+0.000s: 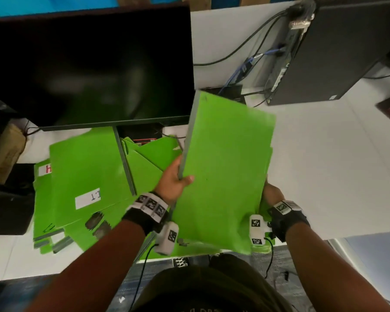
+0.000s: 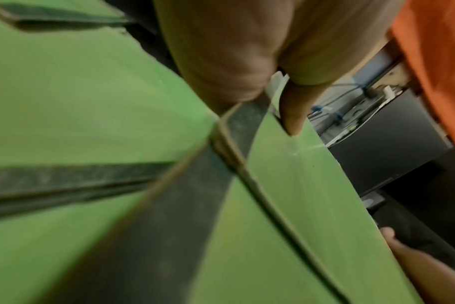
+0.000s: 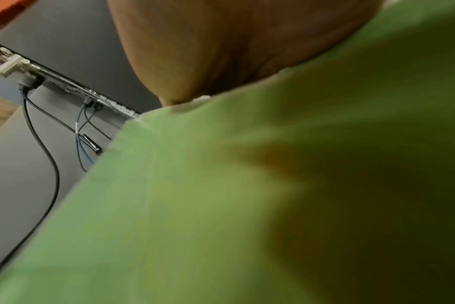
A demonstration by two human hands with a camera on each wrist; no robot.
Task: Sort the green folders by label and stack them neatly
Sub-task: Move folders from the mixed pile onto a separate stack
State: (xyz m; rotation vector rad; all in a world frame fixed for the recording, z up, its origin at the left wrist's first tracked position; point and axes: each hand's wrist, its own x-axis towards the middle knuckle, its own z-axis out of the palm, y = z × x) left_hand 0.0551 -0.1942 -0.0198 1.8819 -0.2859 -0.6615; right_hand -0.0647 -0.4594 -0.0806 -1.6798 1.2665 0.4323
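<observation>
Head view: the left hand (image 1: 175, 176) grips the grey spine of a green folder (image 1: 225, 172) held tilted above the white desk (image 1: 324, 165), and the right hand (image 1: 271, 194) holds its opposite edge; other green folders (image 1: 88, 176) lie piled below the monitor (image 1: 88, 64)

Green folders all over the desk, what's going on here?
A person is sorting them. Both hands hold one folder up off the desk: the left hand grips its grey spine, the right hand holds its right edge from behind. No label shows on its upper face. A loose pile of folders lies to the left, below the monitor, still fanned and crooked, with two white labels showing.
</observation>
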